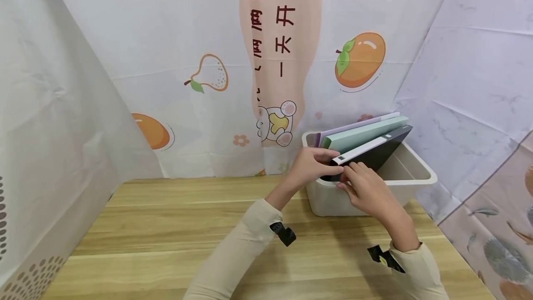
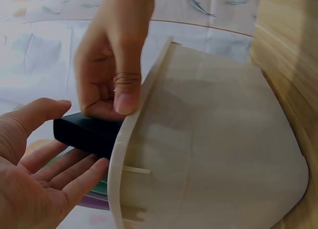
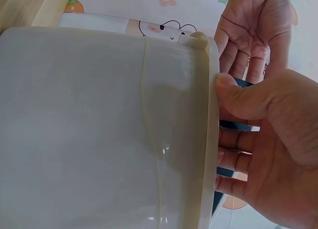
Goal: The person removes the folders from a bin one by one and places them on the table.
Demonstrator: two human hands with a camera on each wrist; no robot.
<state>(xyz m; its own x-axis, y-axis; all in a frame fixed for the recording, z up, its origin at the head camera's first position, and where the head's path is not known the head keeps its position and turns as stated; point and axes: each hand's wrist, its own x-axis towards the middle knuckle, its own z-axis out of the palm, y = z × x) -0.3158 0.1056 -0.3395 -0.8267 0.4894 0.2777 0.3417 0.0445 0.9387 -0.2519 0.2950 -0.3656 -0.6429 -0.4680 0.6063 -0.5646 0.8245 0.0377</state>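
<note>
A black file folder (image 1: 380, 153) with a white spine leans in a white plastic bin (image 1: 418, 180). My left hand (image 1: 310, 165) is around the folder's near end. In the left wrist view, the fingers (image 2: 82, 177) reach beneath the folder's black end (image 2: 82, 132) and the thumb lies just above it, all loosely extended. My right hand (image 1: 366, 189) is at the bin's front rim, its thumb (image 3: 238, 97) on the rim (image 3: 212, 139) and its fingers over the inner side, close against the folder; the fingertips are hidden behind the rim.
Behind the black folder stand a pale green folder (image 1: 366, 133) and a lilac folder (image 1: 354, 125). The bin stands on a wooden table (image 1: 175, 235), against a printed curtain (image 1: 158, 59). Patterned cloth (image 1: 466, 68) hangs on the right.
</note>
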